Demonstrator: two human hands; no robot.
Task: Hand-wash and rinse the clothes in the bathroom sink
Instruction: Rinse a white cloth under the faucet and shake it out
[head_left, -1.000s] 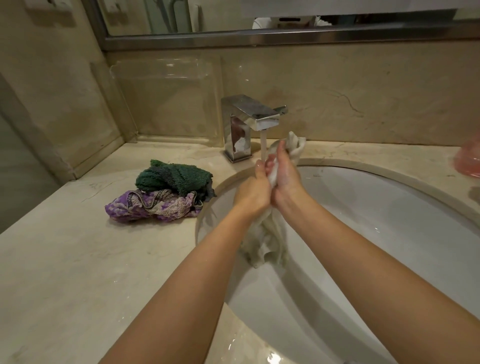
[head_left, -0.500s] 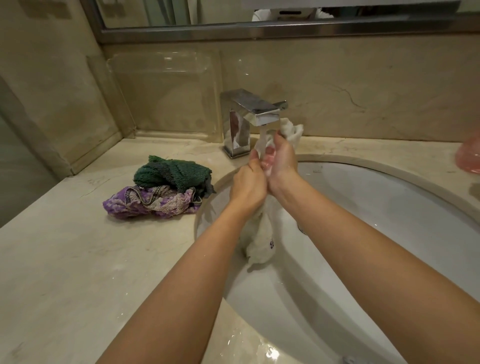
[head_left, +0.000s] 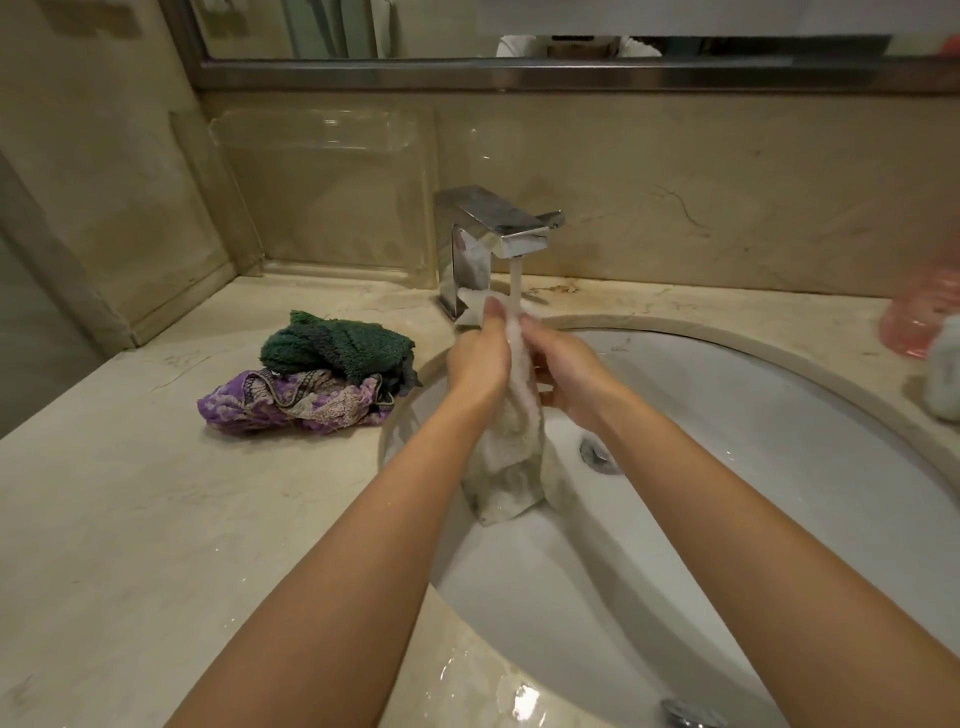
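Observation:
A wet white cloth (head_left: 511, 457) hangs between my hands over the white sink (head_left: 779, 467), under water running from the chrome faucet (head_left: 493, 228). My left hand (head_left: 478, 358) grips the cloth's upper part from the left. From the right, my right hand (head_left: 566, 374) holds the cloth with curled fingers. The cloth's lower end touches the basin wall. A dark green towel (head_left: 337, 343) lies on a purple patterned garment (head_left: 291, 400) on the counter, left of the sink.
The marble counter (head_left: 130, 519) runs left and in front of the sink. A pink bottle (head_left: 924, 312) and a pale container (head_left: 945, 374) stand at the right edge. The drain (head_left: 597, 454) shows in the basin. A mirror frame (head_left: 519, 73) runs above.
My right hand has slid down and to the right along the cloth, away from the faucet. The cloth now hangs longer and flatter below my hands.

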